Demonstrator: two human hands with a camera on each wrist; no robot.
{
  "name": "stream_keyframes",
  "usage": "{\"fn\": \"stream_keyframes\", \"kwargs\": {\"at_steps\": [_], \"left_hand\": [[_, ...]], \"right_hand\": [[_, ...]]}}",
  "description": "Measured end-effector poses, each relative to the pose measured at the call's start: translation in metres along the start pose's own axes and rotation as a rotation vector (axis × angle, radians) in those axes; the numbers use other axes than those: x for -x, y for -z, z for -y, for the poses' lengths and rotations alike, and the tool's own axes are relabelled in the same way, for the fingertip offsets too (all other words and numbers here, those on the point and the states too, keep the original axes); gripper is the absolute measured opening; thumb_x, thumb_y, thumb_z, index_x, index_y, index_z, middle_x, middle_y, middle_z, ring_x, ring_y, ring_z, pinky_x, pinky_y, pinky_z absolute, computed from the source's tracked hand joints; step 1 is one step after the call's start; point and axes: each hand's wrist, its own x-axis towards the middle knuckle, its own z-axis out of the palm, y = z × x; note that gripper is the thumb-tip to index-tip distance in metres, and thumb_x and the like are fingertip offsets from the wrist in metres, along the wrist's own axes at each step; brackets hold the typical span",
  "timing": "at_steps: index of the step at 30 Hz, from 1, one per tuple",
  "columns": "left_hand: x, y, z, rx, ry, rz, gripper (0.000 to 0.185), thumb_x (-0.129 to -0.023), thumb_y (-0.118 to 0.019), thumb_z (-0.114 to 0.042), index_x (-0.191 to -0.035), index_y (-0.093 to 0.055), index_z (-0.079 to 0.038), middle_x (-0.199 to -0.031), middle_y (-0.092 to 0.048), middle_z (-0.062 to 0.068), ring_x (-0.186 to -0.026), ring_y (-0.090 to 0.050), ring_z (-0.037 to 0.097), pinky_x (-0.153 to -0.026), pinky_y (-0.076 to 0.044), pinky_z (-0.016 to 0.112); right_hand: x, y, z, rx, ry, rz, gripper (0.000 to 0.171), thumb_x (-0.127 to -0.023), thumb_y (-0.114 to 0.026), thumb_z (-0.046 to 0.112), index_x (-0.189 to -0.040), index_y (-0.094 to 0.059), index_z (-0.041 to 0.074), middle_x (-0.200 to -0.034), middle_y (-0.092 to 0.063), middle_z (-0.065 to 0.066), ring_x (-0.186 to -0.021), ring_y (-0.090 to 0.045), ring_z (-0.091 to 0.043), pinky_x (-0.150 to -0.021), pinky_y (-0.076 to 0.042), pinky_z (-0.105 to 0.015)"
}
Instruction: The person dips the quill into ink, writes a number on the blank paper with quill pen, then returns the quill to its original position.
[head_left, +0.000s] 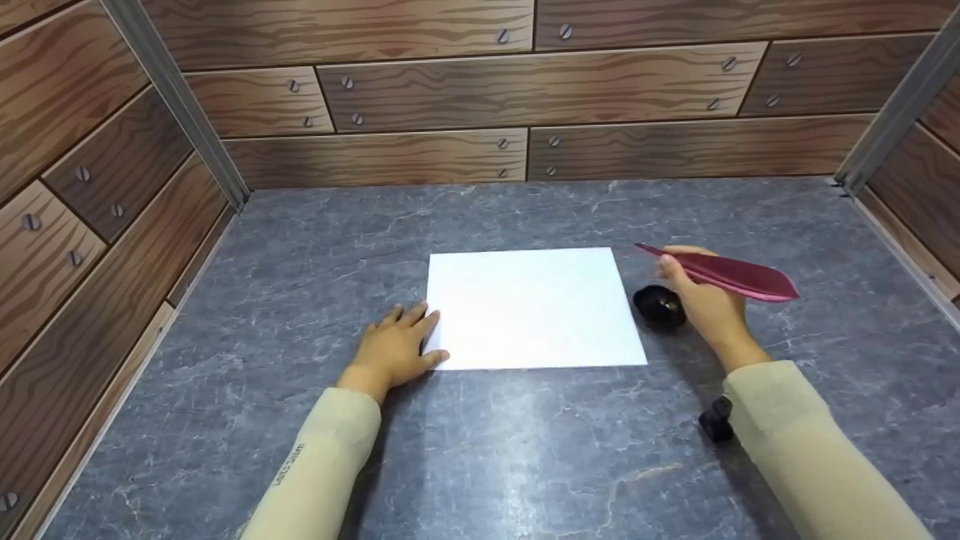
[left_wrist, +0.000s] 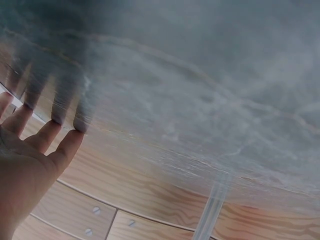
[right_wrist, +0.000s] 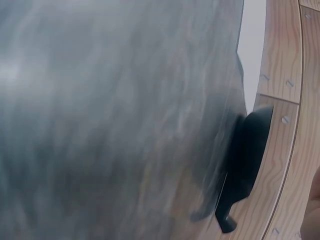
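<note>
A white sheet of paper (head_left: 532, 307) lies flat on the grey marbled table. My left hand (head_left: 397, 345) rests at its lower left edge, fingers spread, thumb and a fingertip on the paper. In the left wrist view the fingers of that hand (left_wrist: 37, 142) are extended against the tabletop. My right hand (head_left: 709, 307) pinches a dark red feather quill (head_left: 739, 277) above the table, right of the sheet. Its thin tip points left toward the paper's upper right corner. Close below stands a glossy black rounded pot (head_left: 660, 307), also seen in the right wrist view (right_wrist: 247, 155).
Wood-plank panels (head_left: 420, 90) close off the back and both sides of the table (head_left: 487, 450). A small black device (head_left: 718, 420) sits at the right sleeve (head_left: 787, 420). The pot stands between the sheet and the right hand.
</note>
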Motion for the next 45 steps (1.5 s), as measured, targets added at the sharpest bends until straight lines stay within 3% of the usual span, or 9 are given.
{"fn": "stream_keyframes", "kwargs": {"at_steps": [5,11,17,25,30,38,45], "left_hand": [[0.000,0.000,-0.001,0.001,0.003,0.006,0.072,-0.090,-0.052,-0.059,-0.150,-0.033,-0.023,-0.156,-0.024,0.002,-0.141,-0.017,0.037,-0.105,-0.022,0.064],[0.001,0.000,0.000,-0.009,0.001,0.007,0.072,-0.091,-0.052,-0.058,-0.150,-0.034,-0.023,-0.156,-0.024,0.002,-0.141,-0.018,0.037,-0.104,-0.022,0.064],[0.001,0.002,-0.001,-0.014,-0.001,0.006,0.072,-0.090,-0.052,-0.059,-0.150,-0.033,-0.023,-0.156,-0.024,0.003,-0.141,-0.018,0.037,-0.104,-0.023,0.064],[0.000,0.000,0.000,-0.013,0.001,0.000,0.072,-0.091,-0.051,-0.059,-0.150,-0.033,-0.023,-0.156,-0.024,0.002,-0.141,-0.018,0.037,-0.104,-0.023,0.064],[0.000,-0.002,0.000,-0.009,0.006,0.001,0.072,-0.091,-0.051,-0.058,-0.150,-0.033,-0.023,-0.156,-0.024,0.002,-0.141,-0.018,0.037,-0.105,-0.022,0.063],[0.001,-0.002,-0.001,0.003,0.012,-0.001,0.071,-0.091,-0.052,-0.058,-0.150,-0.033,-0.023,-0.156,-0.024,0.002,-0.141,-0.017,0.036,-0.105,-0.022,0.063],[0.001,-0.001,-0.001,0.012,0.009,-0.002,0.071,-0.091,-0.053,-0.057,-0.150,-0.033,-0.022,-0.156,-0.024,0.003,-0.141,-0.017,0.036,-0.106,-0.021,0.063]], "right_hand": [[0.000,0.012,-0.002,0.040,-0.013,-0.008,0.022,-0.092,-0.062,0.005,-0.106,-0.064,-0.012,-0.081,-0.070,-0.009,-0.071,-0.064,-0.003,-0.059,-0.048,-0.014],[0.000,0.026,-0.013,0.084,-0.022,-0.010,0.024,-0.092,-0.063,0.007,-0.107,-0.064,-0.012,-0.082,-0.071,-0.004,-0.074,-0.065,0.000,-0.063,-0.049,-0.012],[0.001,0.037,-0.015,0.084,-0.030,-0.013,0.026,-0.091,-0.064,0.006,-0.107,-0.063,-0.014,-0.078,-0.071,0.004,-0.071,-0.065,0.001,-0.058,-0.046,-0.010],[-0.005,0.057,-0.048,0.220,-0.056,0.044,0.028,-0.092,-0.065,0.016,-0.110,-0.066,-0.005,-0.080,-0.069,0.007,-0.071,-0.060,0.003,-0.057,-0.043,-0.011],[-0.004,0.067,-0.055,0.291,-0.021,0.115,0.023,-0.093,-0.064,0.017,-0.105,-0.066,-0.002,-0.079,-0.068,-0.001,-0.070,-0.058,0.002,-0.058,-0.042,-0.011],[0.003,0.077,-0.055,0.360,0.164,0.198,0.010,-0.086,-0.070,0.004,-0.096,-0.071,0.001,-0.086,-0.069,-0.001,-0.077,-0.054,0.010,-0.068,-0.040,-0.006],[0.007,0.085,-0.059,0.438,0.177,0.292,0.026,-0.076,-0.079,0.002,-0.101,-0.072,0.009,-0.091,-0.072,-0.006,-0.077,-0.057,0.010,-0.067,-0.045,-0.009]]}}
